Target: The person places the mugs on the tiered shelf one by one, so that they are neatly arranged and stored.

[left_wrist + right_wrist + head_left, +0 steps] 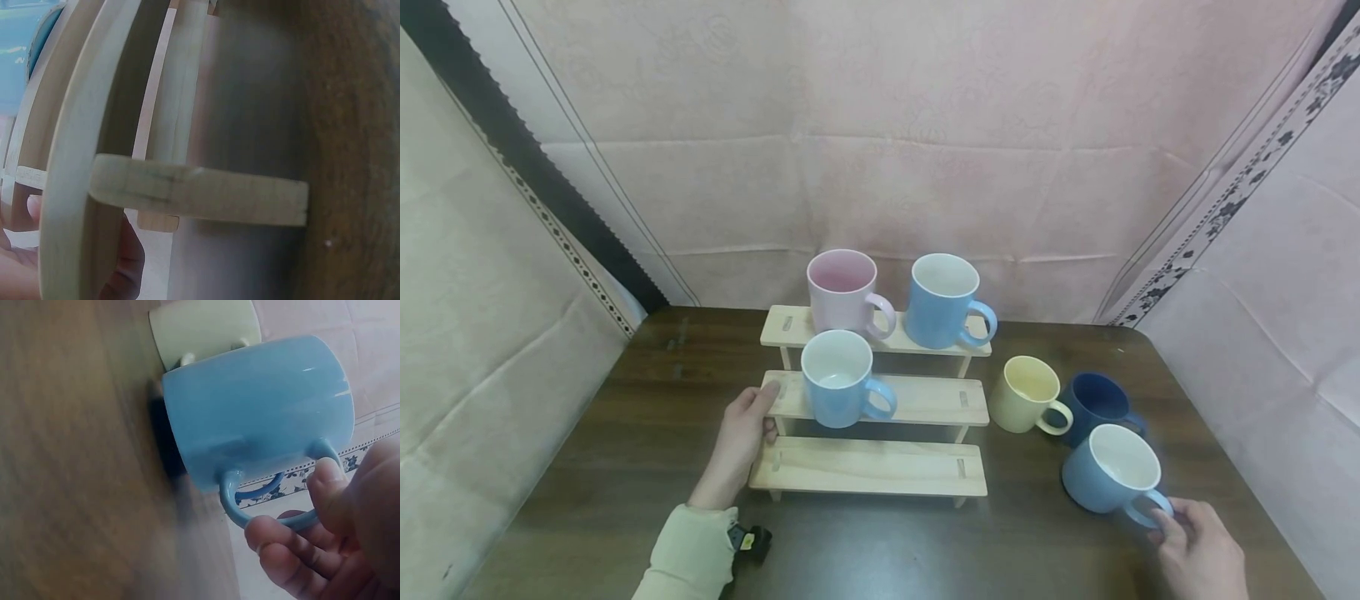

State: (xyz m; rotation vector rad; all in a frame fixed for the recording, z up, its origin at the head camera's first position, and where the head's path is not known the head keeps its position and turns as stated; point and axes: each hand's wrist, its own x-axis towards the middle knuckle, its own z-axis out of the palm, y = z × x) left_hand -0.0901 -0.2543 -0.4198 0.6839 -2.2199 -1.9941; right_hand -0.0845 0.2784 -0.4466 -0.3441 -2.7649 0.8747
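Observation:
My right hand [1202,546] pinches the handle of a light blue mug [1105,475], thumb on one side and fingers on the other. That mug stands roughly upright at the right and overlaps a navy mug [1093,404] behind it in the head view. My left hand [745,429] grips the left end of the middle step of a three-tier wooden rack [868,467]; in the left wrist view, the rack's boards [75,187] hide part of its fingers. On the middle step sits a blue mug [835,400]. A pink mug [831,304] and another blue mug [936,312] occupy the top step.
Close to the rack's right side stands a pale yellow mug [1018,408], beside the navy one. The dark wooden table [850,542] extends in front of the rack. Pale cloth [925,192] hangs behind and on both sides.

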